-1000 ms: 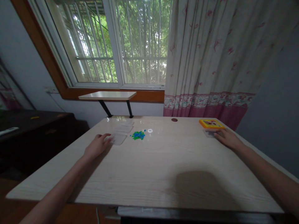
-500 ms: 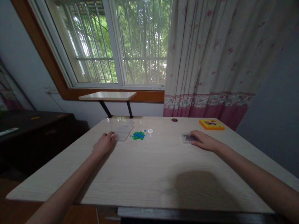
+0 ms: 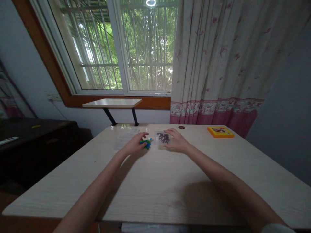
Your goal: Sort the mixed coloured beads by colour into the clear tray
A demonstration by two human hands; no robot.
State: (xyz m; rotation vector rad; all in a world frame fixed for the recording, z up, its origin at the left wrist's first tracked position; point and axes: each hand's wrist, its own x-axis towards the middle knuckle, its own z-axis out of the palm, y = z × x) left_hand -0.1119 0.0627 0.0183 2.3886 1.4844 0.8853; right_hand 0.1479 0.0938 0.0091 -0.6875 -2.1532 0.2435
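My left hand (image 3: 135, 144) is at the small pile of blue and green pieces (image 3: 146, 144), its thumb and fingers apart and curved around the near side of it. Part of the pile is hidden behind the hand. My right hand (image 3: 177, 141) grips the right side of a clear plastic box (image 3: 159, 147) with many small dark pieces (image 3: 163, 138) in it. The box is just right of the pile. Behind my left hand lies a flat, clear plastic tray (image 3: 121, 139), faint against the table.
The pale wooden table (image 3: 155, 184) carries a yellow-orange box (image 3: 220, 131) at its back right. A round dark cable hole (image 3: 181, 127) is near the back edge. A raised shelf (image 3: 113, 103) on black legs stands at the back left, before the window.
My right hand has brought the clear box leftward, close to the pile. My left hand has let go of the clear tray and moved right to the blue and green pieces.
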